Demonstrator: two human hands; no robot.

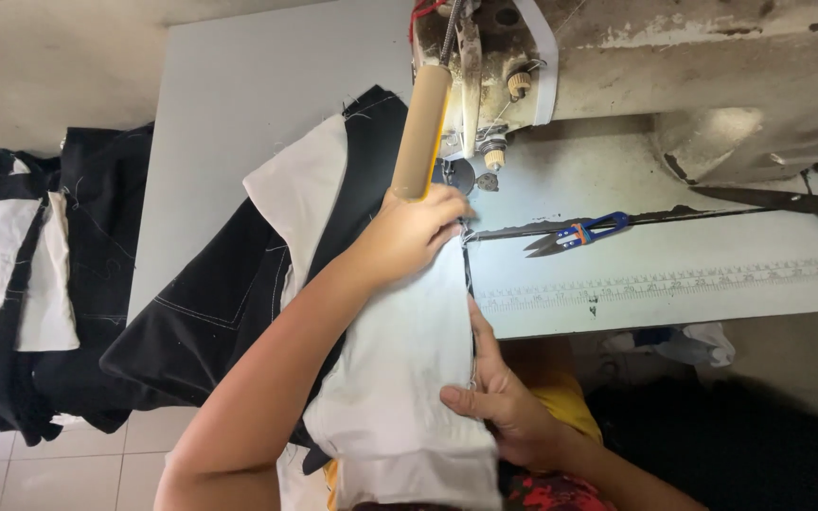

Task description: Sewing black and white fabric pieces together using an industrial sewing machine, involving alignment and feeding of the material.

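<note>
From my seat I see the left hand [409,232] pressed flat on the white fabric panel [400,378] right in front of the sewing machine [617,76], fingers curled together over the cloth near the needle area, which I judge keeps the seam edge lined up. The right hand [504,397] pinches the panel's near edge, grip closed on it, holding it taut toward the body. The black garment [229,293] it joins drapes off the bench [239,95] leftward. Blue-handled thread snips [575,234] and large shears [788,201] lie beside the machine, within reach
</note>
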